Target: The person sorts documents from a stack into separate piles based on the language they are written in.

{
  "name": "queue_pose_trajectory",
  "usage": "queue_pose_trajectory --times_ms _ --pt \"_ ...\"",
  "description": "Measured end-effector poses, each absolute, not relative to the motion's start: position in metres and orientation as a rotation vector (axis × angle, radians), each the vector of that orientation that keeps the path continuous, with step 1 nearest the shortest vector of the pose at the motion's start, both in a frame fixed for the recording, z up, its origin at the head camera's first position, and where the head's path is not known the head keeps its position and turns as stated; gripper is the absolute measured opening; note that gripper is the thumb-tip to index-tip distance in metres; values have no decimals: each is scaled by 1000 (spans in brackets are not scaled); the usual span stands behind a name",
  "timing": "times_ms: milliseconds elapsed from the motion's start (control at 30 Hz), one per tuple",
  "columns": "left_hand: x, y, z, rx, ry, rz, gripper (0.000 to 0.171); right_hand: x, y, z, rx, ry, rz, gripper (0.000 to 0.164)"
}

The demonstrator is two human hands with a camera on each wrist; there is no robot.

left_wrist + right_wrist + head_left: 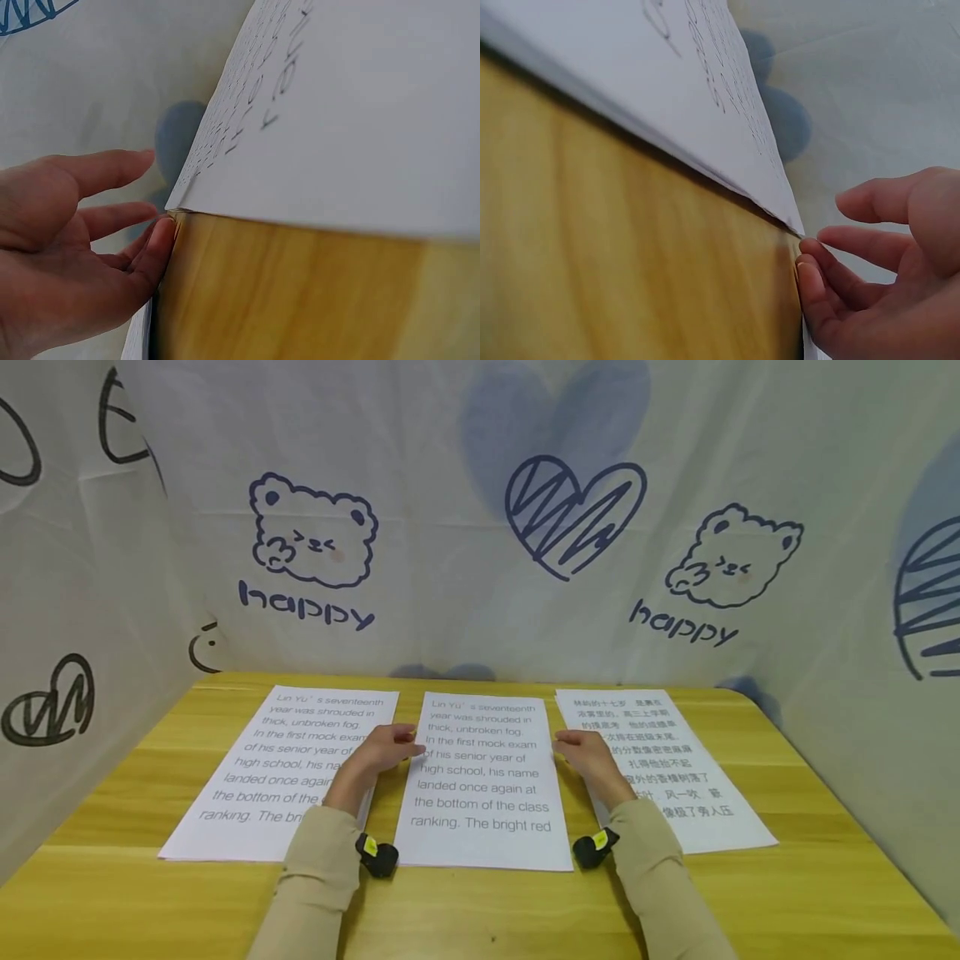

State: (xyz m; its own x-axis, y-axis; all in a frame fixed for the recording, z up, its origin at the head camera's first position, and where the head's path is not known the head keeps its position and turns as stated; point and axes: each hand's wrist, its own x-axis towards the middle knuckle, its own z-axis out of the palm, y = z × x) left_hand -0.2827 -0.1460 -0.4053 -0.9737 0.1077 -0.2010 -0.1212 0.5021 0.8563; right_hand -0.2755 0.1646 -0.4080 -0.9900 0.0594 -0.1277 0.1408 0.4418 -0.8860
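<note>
A stack of white paper printed in English [480, 852] lies in the middle of the table. At its left edge is my left hand [381, 750], thumb and fingers apart and loosely bent. My right hand [591, 757] faces it across the stack, its fingertips right at the right edge. In the left wrist view, the lower fingers reach the paper's side [360, 142] by the tabletop, with nothing pinched. The right wrist view likewise has a gap between thumb and fingers, the lower fingertips close to the paper edge [607, 82].
Another stack of English text [225, 839] lies to the left, partly behind my left arm. A stack with Chinese text [720, 831] is on the right, partly covered by my right arm. White cloth [442, 568] with drawings encloses the wooden table [465, 910].
</note>
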Motion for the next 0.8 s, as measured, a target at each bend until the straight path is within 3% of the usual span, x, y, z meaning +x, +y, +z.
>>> queue_pose_trajectory --times_ms 367,800 --pt "-284 -146 -409 -8 2528 1452 56 -278 162 -408 148 2649 -1380 50" --pt "-282 -141 -406 58 2635 1346 43 -278 160 -407 70 2673 -1294 50"
